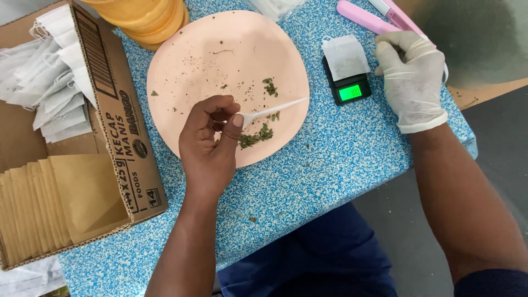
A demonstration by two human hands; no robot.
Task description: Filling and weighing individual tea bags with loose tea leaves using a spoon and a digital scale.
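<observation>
Nearest the camera, low in the frame, the person's dark blue lap meets the edge of the blue speckled bench (330,165). Just above, at centre, the bare left hand (212,143) has its grip closed on the handle of a white plastic spoon (275,111), whose other end points right across a pale pink plate (187,60). A small clump of dried green leaf (256,137) lies on the plate beside the thumb, with scattered crumbs further up.

The plate looks nearly emptied, so most of the leaf seems to be portioned out already; only this clump and the crumbs are left.

At the left of the frame an open cardboard box (118,126) holds brown paper envelopes in front and white filter bags behind.

Further up at right, a small white bag (345,55) sits on a black pocket scale (347,85) with a lit green display. The gloved right hand (412,77) rests just beside it, fingers loosely curled, holding nothing I can make out. A pink tool (366,16) lies beyond, and stacked orange containers (148,19) at the top.
</observation>
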